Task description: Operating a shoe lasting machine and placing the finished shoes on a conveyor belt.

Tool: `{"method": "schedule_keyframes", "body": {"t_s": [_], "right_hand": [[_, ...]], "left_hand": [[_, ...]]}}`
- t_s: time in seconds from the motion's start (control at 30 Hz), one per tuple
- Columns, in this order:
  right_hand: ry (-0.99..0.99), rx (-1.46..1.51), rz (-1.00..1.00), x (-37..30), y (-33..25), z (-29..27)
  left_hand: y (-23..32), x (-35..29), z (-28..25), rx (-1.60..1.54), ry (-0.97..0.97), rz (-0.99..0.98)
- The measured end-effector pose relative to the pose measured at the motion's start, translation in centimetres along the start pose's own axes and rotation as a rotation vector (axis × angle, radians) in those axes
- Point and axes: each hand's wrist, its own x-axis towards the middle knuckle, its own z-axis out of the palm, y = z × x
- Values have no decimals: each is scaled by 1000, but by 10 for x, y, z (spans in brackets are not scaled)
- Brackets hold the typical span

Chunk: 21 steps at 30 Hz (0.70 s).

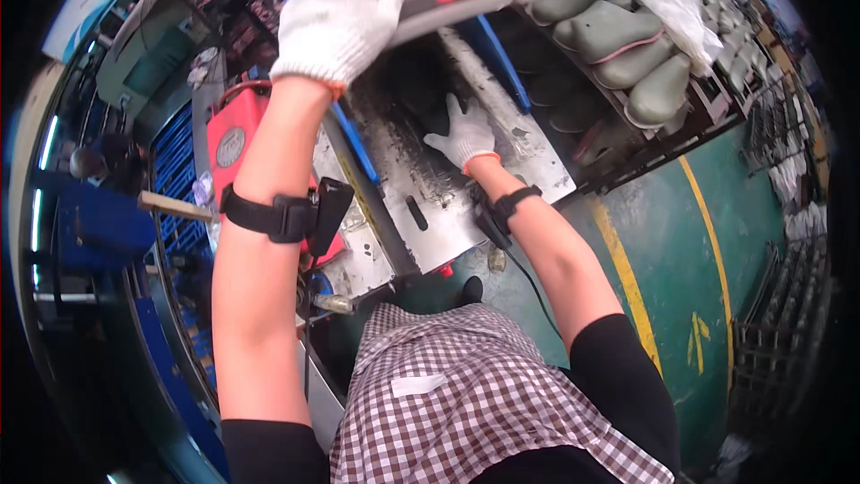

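Note:
Both of my hands wear white knitted gloves. My left hand (333, 22) is raised beside a red panel with a grey rim (484, 2), its thumb held apart; the fingertips run off at the top edge, and whether it touches the panel I cannot tell. Below the panel, my right hand (464, 133) reaches over a dark-smeared metal plate (528, 157) with fingers spread and nothing in them. Blue bars, one on the left (358, 143) and one on the right (497, 63), flank the dark middle of the plate.
Grey-green shoe-shaped pieces (658, 90) are heaped at the upper right, with a crumpled white plastic bag (676, 13) on them. A red box (237, 134) stands left of the plate, near a wooden stick (175, 206). Yellow lines (627, 278) mark the green floor.

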Motion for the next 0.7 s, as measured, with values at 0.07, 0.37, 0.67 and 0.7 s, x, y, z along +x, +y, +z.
{"method": "schedule_keyframes", "body": {"t_s": [0.07, 0.37, 0.67, 0.7], "right_hand": [[-159, 12, -1, 13, -13, 2], [-434, 1503, 520, -21, -1, -59], [-1093, 2040, 601, -149, -117, -107], [-1152, 2017, 460, -156, -131, -109]], "left_hand": [[-8, -2, -12, -43, -71, -127], [-57, -211, -40, -633, 136, -799], [-19, -331, -76, -1630, 174, -1424], [-20, -340, -90, -1703, 235, -1478]]}}
